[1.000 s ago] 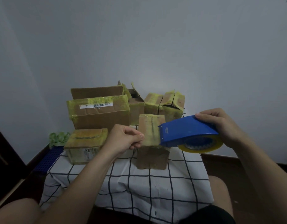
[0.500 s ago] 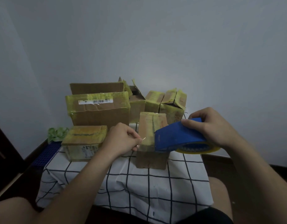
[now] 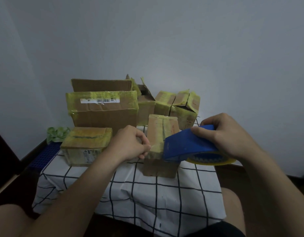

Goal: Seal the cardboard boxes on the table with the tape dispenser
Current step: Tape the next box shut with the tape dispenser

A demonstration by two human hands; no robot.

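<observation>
Head view, looking down past two bare knees at a small table (image 3: 147,194) draped in a white cloth with a dark grid.

Nearest are two forearms reaching in. The left hand (image 3: 130,144) is closed small, with its thumb and forefinger pinching the free end of a tape strip (image 3: 155,147), which is clear and yellowish, and its other fingers curled in. The strip runs rightward to one blue tape dispenser (image 3: 187,144). The right hand (image 3: 223,134) grips this from above, fingers wrapped over its top. One yellow tape roll (image 3: 212,159) shows beneath the blue shell.

Both hands hover in front of the upper face of an upright cardboard box (image 3: 158,168) standing mid-table. Whether the dispenser touches the box cannot be told.

Six boxes are visible in all, each bearing yellowish tape. To the left, well apart from the upright one, lies a low flat box (image 3: 86,144). Behind it stands a large box (image 3: 103,112) with a white barcode label and a brown flap rising at its back. Three smaller boxes crowd the far right: an open-topped box (image 3: 145,106), a middle box (image 3: 165,103) and a corner box (image 3: 185,108).

Off the table's left edge sit a blue perforated panel (image 3: 45,154) and a crumpled green bundle (image 3: 57,134). A plain grey wall fills the background.
</observation>
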